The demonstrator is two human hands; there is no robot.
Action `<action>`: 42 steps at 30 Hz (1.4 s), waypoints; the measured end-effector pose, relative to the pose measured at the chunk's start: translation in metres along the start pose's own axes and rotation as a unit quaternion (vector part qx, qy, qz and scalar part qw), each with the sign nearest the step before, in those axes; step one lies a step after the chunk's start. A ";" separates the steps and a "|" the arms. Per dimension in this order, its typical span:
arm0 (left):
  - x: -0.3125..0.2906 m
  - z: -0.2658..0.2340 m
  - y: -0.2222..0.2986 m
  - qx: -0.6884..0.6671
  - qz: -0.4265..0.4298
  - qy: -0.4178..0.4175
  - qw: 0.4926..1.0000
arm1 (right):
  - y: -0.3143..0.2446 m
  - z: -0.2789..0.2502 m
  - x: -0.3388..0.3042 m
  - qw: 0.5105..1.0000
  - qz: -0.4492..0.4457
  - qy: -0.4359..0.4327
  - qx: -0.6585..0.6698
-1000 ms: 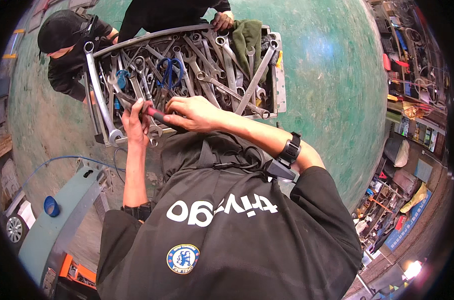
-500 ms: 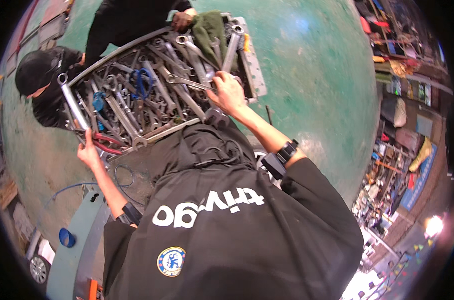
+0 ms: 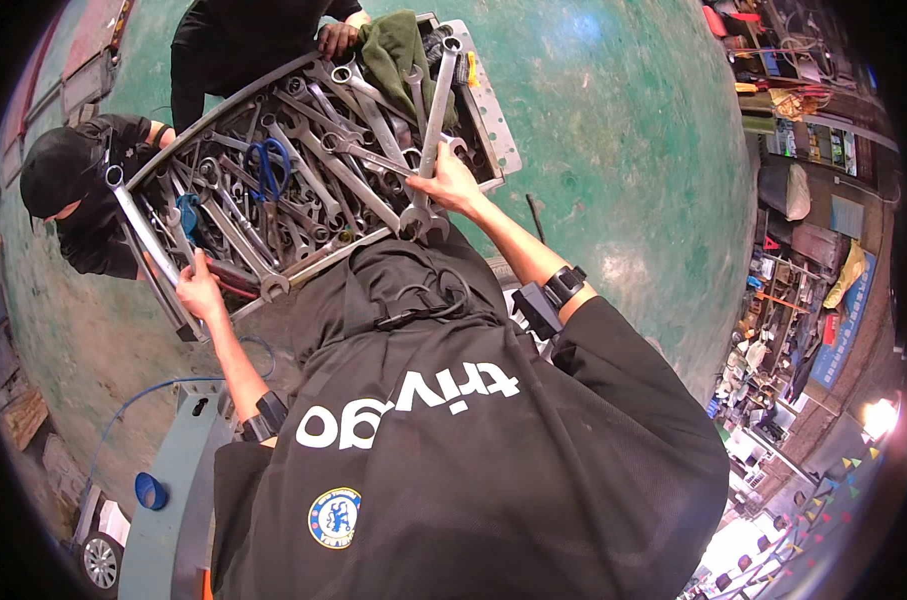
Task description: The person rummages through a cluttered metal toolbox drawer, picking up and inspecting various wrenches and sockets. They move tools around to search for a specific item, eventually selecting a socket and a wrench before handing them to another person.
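My right hand is closed round the lower shaft of a large combination wrench, its ring end pointing away from me and its open jaw near the tray's front edge. At the left end of the tray, my left hand has its fingers curled at the lower end of another long combination wrench; its grip is partly hidden. Between my hands a metal tray holds a heap of wrenches. Blue-handled scissors or pliers and a red-handled tool lie among them.
A co-worker's hand rests at the tray's far edge, beside a green cloth. Another person in a black cap crouches at the left. A blue cup stands on a grey-green surface at lower left. Cluttered shelves line the right.
My left hand has moved right and slightly away from me. The right-hand wrench has shifted left and stands out more from the heap. The whole view has shifted a little.
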State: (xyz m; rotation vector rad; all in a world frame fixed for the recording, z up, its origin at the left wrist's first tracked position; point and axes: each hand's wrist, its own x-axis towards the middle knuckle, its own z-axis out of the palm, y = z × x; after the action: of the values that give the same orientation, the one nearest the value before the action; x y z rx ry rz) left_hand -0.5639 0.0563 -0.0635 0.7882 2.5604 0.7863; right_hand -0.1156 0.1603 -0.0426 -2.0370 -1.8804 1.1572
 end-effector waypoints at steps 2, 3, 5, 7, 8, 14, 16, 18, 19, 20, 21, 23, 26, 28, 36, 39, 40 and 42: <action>-0.010 0.002 0.010 -0.084 0.005 -0.032 0.996 | 0.009 -0.002 -0.001 0.997 -0.043 -0.029 0.065; -0.014 0.003 0.016 -0.102 -0.020 -0.042 0.994 | 0.010 -0.004 -0.004 0.993 -0.062 -0.046 0.093; -0.028 0.003 0.028 -0.141 0.037 -0.044 0.988 | 0.008 -0.008 -0.012 0.977 -0.119 -0.053 0.169; -0.040 0.002 0.046 -0.165 0.039 -0.077 0.982 | 0.002 -0.020 -0.024 0.940 -0.024 -0.154 0.302; -0.046 0.001 0.057 -0.157 0.044 -0.093 0.982 | -0.006 -0.016 -0.028 0.938 -0.030 -0.112 0.326; -0.094 0.006 0.121 -0.285 0.000 -0.265 0.921 | -0.048 -0.006 -0.025 0.851 -0.062 -0.081 0.515; -0.103 0.008 0.136 -0.326 -0.026 -0.324 0.888 | -0.058 0.001 -0.029 0.836 -0.104 -0.068 0.535; -0.107 0.012 0.148 -0.369 -0.020 -0.365 0.854 | -0.064 0.003 -0.036 0.891 -0.154 -0.065 0.421; -0.108 0.014 0.153 -0.367 -0.038 -0.384 0.846 | -0.067 0.003 -0.043 0.918 -0.149 -0.068 0.361; -0.108 0.015 0.157 -0.380 -0.028 -0.404 0.832 | -0.071 0.002 -0.047 0.932 -0.173 -0.077 0.310; -0.110 0.016 0.160 -0.398 -0.017 -0.414 0.818 | -0.073 0.001 -0.059 0.931 -0.148 -0.128 0.307; -0.113 0.017 0.166 -0.409 -0.031 -0.437 0.800 | -0.081 -0.002 -0.066 0.921 -0.221 -0.198 0.253; -0.120 0.016 0.169 -0.395 -0.059 -0.420 0.815 | -0.104 0.008 -0.067 0.886 -0.335 -0.221 0.232; -0.119 0.015 0.167 -0.386 -0.108 -0.380 0.834 | -0.120 0.014 -0.063 0.882 -0.359 -0.251 0.174; -0.071 0.000 0.108 -0.419 -0.208 -0.193 0.863 | -0.149 0.024 -0.053 0.882 -0.456 -0.116 -0.019; -0.045 -0.021 0.067 -0.381 -0.165 -0.153 0.897 | -0.112 0.014 -0.034 0.916 -0.393 0.051 -0.057; -0.035 -0.024 0.055 -0.373 -0.148 -0.128 0.907 | -0.097 0.008 -0.025 0.913 -0.369 0.147 -0.091; -0.021 -0.034 0.032 -0.349 -0.109 -0.122 0.923 | -0.063 -0.007 -0.008 0.917 -0.272 0.221 -0.188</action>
State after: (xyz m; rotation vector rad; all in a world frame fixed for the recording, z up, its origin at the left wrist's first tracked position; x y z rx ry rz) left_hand -0.5505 0.0524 -0.0147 0.3335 1.8872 1.3125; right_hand -0.1607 0.1691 0.0024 -1.5519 -2.3022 0.1880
